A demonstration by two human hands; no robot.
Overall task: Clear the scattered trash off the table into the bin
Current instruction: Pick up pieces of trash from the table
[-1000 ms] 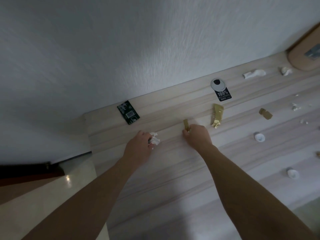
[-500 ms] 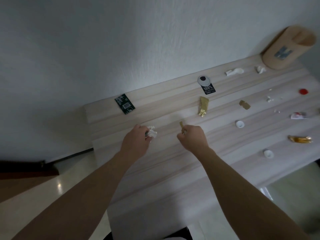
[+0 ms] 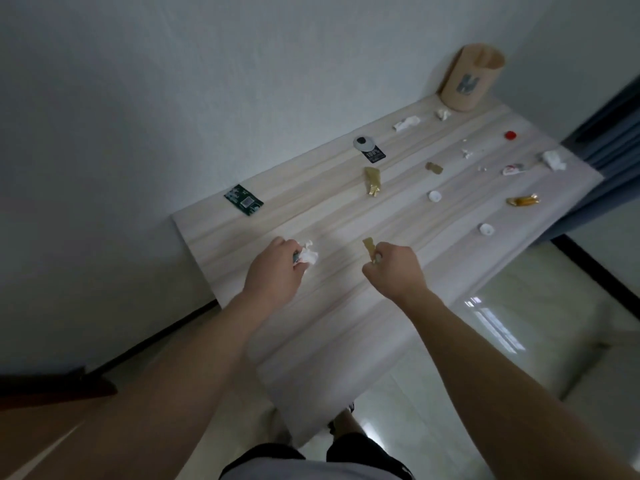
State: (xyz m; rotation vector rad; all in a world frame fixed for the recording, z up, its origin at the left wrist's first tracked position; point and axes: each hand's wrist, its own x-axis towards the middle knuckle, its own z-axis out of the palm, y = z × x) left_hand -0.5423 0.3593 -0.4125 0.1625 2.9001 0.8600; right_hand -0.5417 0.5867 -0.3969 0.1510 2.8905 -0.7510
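Note:
My left hand [image 3: 278, 271] is closed around a crumpled white paper wad [image 3: 308, 255] above the near left part of the pale wooden table [image 3: 322, 327]. My right hand [image 3: 394, 268] pinches a small gold wrapper strip [image 3: 369, 247], held just above the tabletop. A tan cylindrical bin [image 3: 469, 79] stands at the table's far right corner against the wall. Loose trash lies between: a green packet [image 3: 243, 199], a gold wrapper [image 3: 372, 180], a black-and-white tag [image 3: 369, 148], white paper scraps [image 3: 407, 123], white caps [image 3: 434, 196] and a gold foil piece [image 3: 523, 201].
A red cap [image 3: 510, 135], a crumpled tissue [image 3: 554, 160] and a red-and-white wrapper [image 3: 512, 170] lie near the table's right edge. The wall runs along the far side. A dark curtain [image 3: 609, 133] hangs to the right, with glossy floor tiles [image 3: 519, 323] below.
Both hands have lifted off the table and drawn back toward me with their pieces. The view has pulled back and swung right, bringing the bin and the table's right end into sight.

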